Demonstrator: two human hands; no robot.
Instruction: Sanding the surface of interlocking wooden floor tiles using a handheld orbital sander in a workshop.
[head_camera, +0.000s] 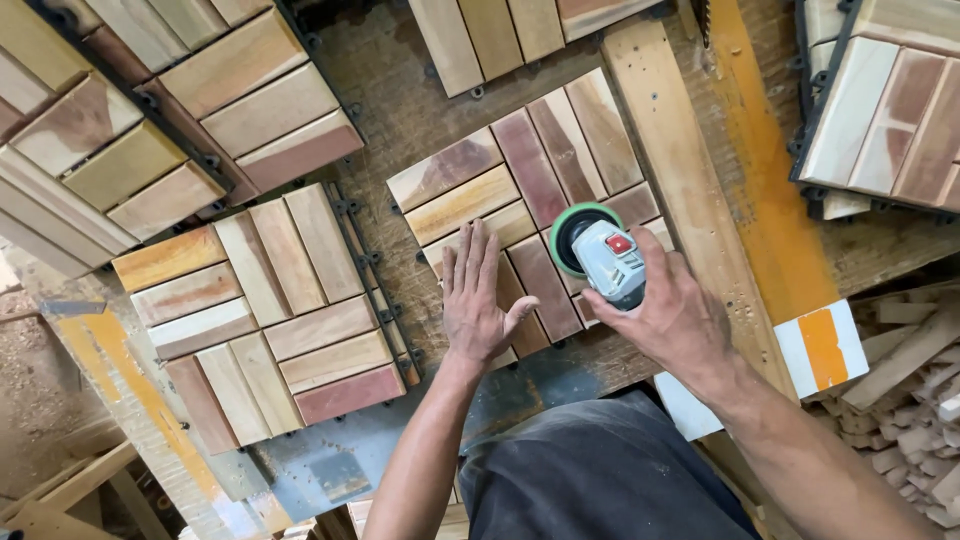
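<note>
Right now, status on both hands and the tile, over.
Left hand flat on the wooden tile, open. Right hand grips the grey sander, its green-rimmed pad on the tile. Nothing blocking; a second tile lies to the left.

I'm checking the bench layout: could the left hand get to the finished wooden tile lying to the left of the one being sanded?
Probably yes. The left hand lies flat on the tile being sanded, and the neighbouring tile sits just beside it on the bench with nothing between or on top.
</note>
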